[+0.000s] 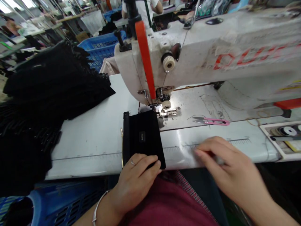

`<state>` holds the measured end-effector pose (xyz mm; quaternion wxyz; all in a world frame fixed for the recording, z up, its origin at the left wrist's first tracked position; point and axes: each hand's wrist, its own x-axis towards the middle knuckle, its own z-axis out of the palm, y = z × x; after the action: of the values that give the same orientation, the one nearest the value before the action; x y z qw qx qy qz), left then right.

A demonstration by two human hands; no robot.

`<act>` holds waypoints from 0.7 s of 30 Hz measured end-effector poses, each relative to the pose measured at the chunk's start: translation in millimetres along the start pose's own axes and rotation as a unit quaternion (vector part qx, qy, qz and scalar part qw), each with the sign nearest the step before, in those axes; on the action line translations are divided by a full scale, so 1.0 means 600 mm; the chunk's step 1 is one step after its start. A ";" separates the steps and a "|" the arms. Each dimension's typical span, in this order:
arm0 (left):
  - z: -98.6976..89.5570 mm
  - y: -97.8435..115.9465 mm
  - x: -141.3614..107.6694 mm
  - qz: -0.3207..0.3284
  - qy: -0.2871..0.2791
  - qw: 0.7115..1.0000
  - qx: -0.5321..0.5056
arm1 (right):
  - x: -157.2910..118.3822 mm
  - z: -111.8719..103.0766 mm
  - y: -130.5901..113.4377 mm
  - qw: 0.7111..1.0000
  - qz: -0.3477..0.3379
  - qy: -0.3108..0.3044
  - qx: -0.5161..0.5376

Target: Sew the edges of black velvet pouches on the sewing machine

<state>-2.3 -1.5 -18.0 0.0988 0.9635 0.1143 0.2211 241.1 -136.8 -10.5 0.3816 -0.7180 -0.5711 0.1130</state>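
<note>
A black pouch (148,135) with a small label and a gold zipper (122,147) along its left side lies on the white sewing table. Its far edge reaches the presser foot (162,113) of the sewing machine (199,47). My left hand (138,179) is closed on the pouch's near edge, fingers on top. To the right, my right hand (225,163) hovers over the table's front edge, thumb and forefinger pressed together. Whatever lies between those fingertips, if anything, is too small to make out. Pink thread snips (211,121) rest beyond that hand.
Black fabric pieces (49,81) are piled high at the left of the table. Below them stands a blue basket (63,204); another blue crate (101,47) is behind the machine. A tray with bobbins (284,135) sits at the right. A person (143,11) is at the back.
</note>
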 end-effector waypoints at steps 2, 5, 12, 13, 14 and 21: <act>0.001 0.001 0.000 -0.001 0.000 1.000 -0.007 | -0.040 -0.049 0.030 0.998 0.020 -0.055 -0.027; 0.001 0.004 0.005 -0.008 0.002 1.000 0.000 | -0.073 -0.067 0.036 0.991 -0.015 -0.118 -0.056; -0.004 0.006 0.012 -0.049 -0.001 0.999 -0.001 | -0.015 0.088 -0.042 0.976 -0.205 -0.051 -0.056; -0.005 0.007 0.012 -0.056 0.000 0.998 -0.011 | -0.009 0.102 -0.043 0.972 -0.223 -0.034 -0.066; -0.006 0.008 0.013 -0.067 0.002 0.997 -0.025 | -0.004 0.112 -0.042 0.969 -0.236 -0.019 -0.068; -0.011 0.023 0.019 -0.088 0.037 0.995 -0.041 | -0.005 0.113 -0.028 0.951 -0.306 0.017 -0.046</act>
<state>7.2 -10.5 -4.4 0.1527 0.9358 0.1936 0.2518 187.2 -110.2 -46.7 0.3737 -0.5277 -0.7613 -0.0477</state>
